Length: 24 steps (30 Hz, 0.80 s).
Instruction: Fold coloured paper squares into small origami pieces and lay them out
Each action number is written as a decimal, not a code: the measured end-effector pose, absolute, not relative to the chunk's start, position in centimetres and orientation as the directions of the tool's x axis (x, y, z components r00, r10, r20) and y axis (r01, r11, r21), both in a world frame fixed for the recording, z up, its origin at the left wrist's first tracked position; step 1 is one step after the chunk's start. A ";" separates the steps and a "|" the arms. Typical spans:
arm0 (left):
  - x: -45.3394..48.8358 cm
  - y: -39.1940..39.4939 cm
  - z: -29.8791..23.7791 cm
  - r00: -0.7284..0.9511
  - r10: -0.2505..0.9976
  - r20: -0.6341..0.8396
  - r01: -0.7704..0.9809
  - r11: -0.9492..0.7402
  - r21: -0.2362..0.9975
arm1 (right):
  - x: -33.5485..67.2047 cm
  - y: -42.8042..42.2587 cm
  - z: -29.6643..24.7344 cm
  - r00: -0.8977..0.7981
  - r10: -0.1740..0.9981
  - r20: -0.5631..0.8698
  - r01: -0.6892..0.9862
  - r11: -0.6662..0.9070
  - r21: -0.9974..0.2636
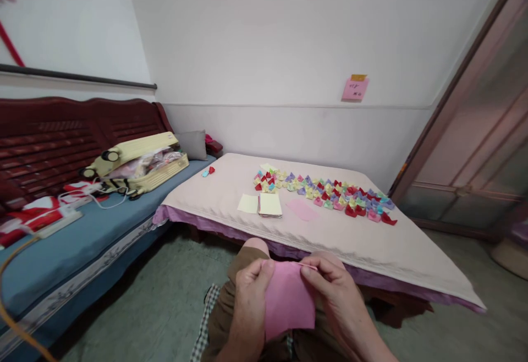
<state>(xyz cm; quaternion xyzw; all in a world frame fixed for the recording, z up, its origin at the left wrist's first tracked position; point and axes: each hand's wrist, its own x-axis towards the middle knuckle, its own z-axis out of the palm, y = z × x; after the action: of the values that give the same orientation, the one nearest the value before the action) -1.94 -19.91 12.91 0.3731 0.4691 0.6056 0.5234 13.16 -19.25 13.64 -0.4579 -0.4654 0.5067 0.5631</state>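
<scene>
1. Wooden sofa (82, 241), blue-cushioned, along the left wall; serving as overflow space for cables and bags.
2. Surface (231, 197), draped in a pale cloth with a purple hem, directly ahead of the knees; near enough, it seems, to keep all paper within arm's reach.
3. Yellow suitcase (140, 158), lying open on the sofa cushion, lid tipped back against the backrest.
4. Row of folded pieces (330, 191), many colours, touching one another in a band across the far half of the surface; apparently laid well back to keep the near edge free.
5. Pink sheet (286, 299), held upright over the lap, below and in front of the near edge of the surface; top edge turned over in a narrow fold.
6. Left hand (247, 301), clamped on the upper left of the pink sheet, thumb on the front face; probably steadying it.
7. Right hand (334, 290), fingertips pinched together on the upper right edge, apparently pressing the fold.
8. Stack of paper squares (270, 205), yellow on top, near the front edge, handy for the next draw.
9. Loose yellow square (248, 203), just beside the stack; loose pink square (302, 209), on its other side.
10. Pink note (355, 88), stuck to the far wall.
</scene>
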 end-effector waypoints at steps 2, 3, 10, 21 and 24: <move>-2.0 -19.8 12.8 -0.156 0.988 -0.010 -0.245 -0.029 0.969 | 13.1 -19.2 14.0 0.044 0.997 0.060 -0.145 0.066 -0.987; -2.0 -19.8 12.8 -0.150 0.989 -0.001 -0.237 -0.035 0.971 | 13.0 -19.2 14.1 0.046 0.997 0.066 -0.147 0.072 -0.986; -2.1 -19.8 13.3 -0.066 0.998 -0.004 -0.185 -0.008 0.983 | 13.1 -19.3 13.6 0.023 0.999 0.033 -0.198 0.037 -0.980; -2.1 -19.5 12.6 -0.041 0.998 -0.038 -0.337 0.022 0.941 | 13.4 -19.0 12.0 -0.009 0.998 -0.070 -0.272 -0.070 -0.960; -2.2 -19.6 12.3 -0.042 0.998 -0.049 -0.388 0.029 0.921 | 13.4 -19.2 12.2 0.006 0.998 -0.069 -0.264 -0.065 -0.962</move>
<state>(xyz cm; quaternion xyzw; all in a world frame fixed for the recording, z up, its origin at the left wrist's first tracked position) -2.17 -19.56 12.35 0.3683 0.4138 0.5914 0.5860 13.36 -19.16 12.24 -0.4493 -0.4081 0.5748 0.5488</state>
